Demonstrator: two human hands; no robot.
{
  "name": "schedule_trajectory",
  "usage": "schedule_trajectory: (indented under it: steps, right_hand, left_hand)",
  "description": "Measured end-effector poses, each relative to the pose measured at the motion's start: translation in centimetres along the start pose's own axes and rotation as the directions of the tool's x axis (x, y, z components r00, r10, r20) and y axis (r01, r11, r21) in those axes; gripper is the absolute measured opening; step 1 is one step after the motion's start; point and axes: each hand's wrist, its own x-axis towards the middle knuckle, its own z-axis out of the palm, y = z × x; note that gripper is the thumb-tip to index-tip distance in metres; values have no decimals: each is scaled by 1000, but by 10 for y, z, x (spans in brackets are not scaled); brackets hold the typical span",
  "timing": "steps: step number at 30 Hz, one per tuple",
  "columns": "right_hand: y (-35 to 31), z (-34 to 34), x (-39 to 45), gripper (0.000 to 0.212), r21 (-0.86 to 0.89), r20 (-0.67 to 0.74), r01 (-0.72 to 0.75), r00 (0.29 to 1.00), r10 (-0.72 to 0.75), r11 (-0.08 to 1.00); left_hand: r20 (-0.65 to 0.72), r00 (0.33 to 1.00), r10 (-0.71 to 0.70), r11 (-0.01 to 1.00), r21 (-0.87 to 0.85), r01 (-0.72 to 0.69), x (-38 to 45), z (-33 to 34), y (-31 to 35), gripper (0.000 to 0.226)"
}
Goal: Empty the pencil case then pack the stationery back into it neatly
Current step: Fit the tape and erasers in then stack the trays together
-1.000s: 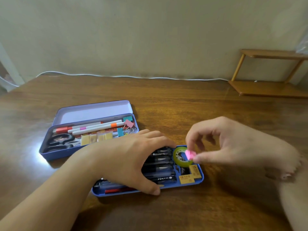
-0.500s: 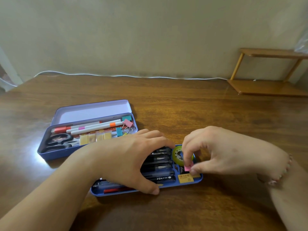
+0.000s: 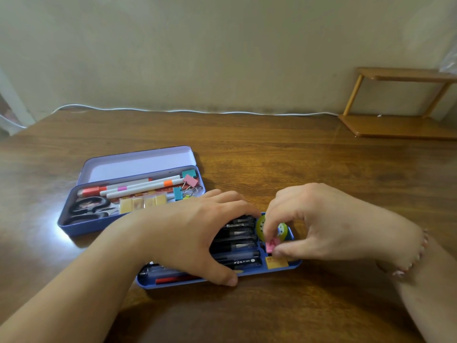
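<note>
Pencil case (image 3: 74, 222) sits left of centre, lid open, holding scissors (image 3: 86, 209), white markers (image 3: 141, 188), a row of yellow erasers (image 3: 142, 203) and a heap of binder clips (image 3: 188, 188). Its blue inner tray (image 3: 295, 264) lies apart, lower centre of frame, on the wooden table (image 3: 272, 157).

Left hand (image 3: 195, 233) lies over the tray's row of black pens (image 3: 237, 246), thumb hooked at the near rim, fingers curved over the far side: gripping the tray to steady it. Right hand (image 3: 321, 224) pinches a small pink piece (image 3: 272, 245), probably an eraser, between thumb and forefinger, low over the tray's right-end compartments, just below the green tape roll (image 3: 268, 227) and above a yellow block (image 3: 277, 263). Whether the pink piece already touches the tray floor I cannot tell; the fingers cover its lower edge.

Risks from here:
- Slot looks tight. Pink piece set down tilted could ride up on the tape roll or the yellow block and stand proud, so the tray would not seat flush in the case.
- Pressing it home could tip the shallow tray if the left hand eases off; pens would roll out.
- Fingers withdrawing from a narrow pocket may drag the piece back out.
- The clip heap at the case's right end stands high; it may foul the tray once stacked.
</note>
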Motion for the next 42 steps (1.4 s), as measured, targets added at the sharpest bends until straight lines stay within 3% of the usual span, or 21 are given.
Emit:
schedule_trajectory:
  steps: [28,35,37,39,42]
  right_hand:
    - [-4,10,9,15,-148,9,-3,1000,4,989]
    - [1,2,6,18,-24,0,-81,997,81,996]
    - [10,-3,1,38,95,46,-139,990,135,986]
    - [16,-7,-4,72,237,188,-244,961,202,940]
    - [16,-4,-5,93,276,325,-339,913,244,899]
  left_hand:
    - [6,1000,-15,1000,-20,16,1,0,-2,88]
    - [25,997,-75,997,-13,76,-1,1,-2,103]
    - [39,994,-102,995,-20,103,-4,0,1,106]
    - [47,988,-147,989,-13,147,-8,-3,2,110]
    - [31,974,-225,974,35,224,-26,-9,2,116]
